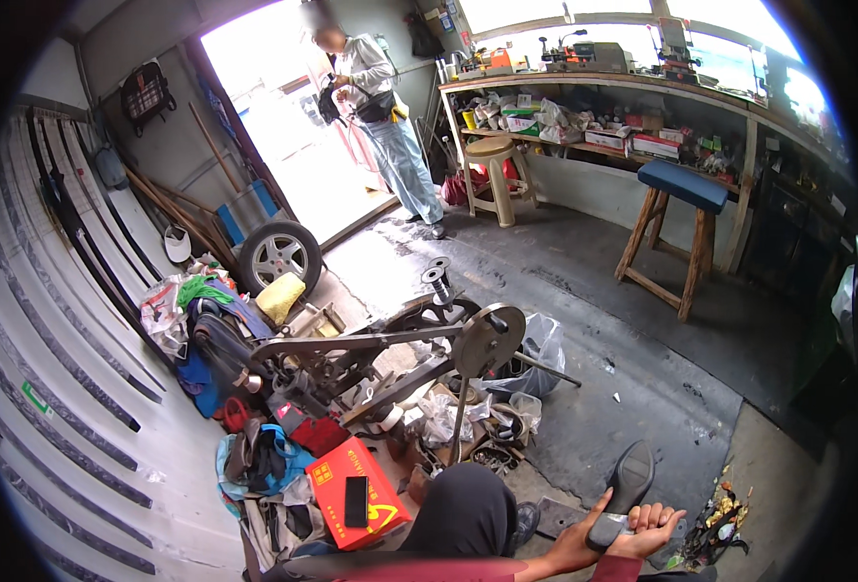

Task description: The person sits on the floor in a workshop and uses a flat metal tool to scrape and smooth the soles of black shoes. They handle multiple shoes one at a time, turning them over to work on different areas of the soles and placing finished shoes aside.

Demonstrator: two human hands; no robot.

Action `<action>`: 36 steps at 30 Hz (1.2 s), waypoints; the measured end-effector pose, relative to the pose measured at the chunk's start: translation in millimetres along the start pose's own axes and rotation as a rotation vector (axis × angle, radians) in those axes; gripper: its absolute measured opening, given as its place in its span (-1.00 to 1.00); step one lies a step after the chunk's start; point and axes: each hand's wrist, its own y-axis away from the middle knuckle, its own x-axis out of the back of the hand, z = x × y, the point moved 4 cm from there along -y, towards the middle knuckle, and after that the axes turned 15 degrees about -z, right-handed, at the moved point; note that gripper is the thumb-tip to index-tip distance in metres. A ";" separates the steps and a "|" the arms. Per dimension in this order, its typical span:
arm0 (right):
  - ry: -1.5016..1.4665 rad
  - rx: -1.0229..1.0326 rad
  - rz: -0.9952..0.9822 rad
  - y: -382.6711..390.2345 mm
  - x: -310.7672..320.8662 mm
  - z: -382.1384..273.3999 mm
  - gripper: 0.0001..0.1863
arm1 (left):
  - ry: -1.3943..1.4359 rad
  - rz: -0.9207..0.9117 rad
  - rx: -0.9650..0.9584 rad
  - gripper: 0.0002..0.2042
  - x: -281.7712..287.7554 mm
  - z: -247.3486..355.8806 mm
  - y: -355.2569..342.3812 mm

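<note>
At the lower right I hold a dark shoe (632, 470) with its sole turned up and its grey heel toward me. My left hand (582, 543) grips it from the left, thumb along its side. My right hand (647, 532) is closed beside the heel, fingers curled over it; whether a small tool is also inside that fist I cannot make out. My dark-trousered knee (458, 514) is left of my hands, near a red box (341, 466) with a black phone (356, 501) lying on it.
A black metal foot-driven machine (487, 339) stands amid bags and scraps. A tire (279, 259) leans by the doorway, where another person (390, 136) stands. A blue-topped stool (681, 184) and plastic stool (492, 194) stand by the cluttered workbench (584, 82). Debris (720, 524) lies right of me.
</note>
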 end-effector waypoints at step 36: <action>-0.034 -0.058 -0.096 1.1 10.0 5.5 -0.43 | 0.010 -0.043 0.014 0.09 5.9 5.0 4.8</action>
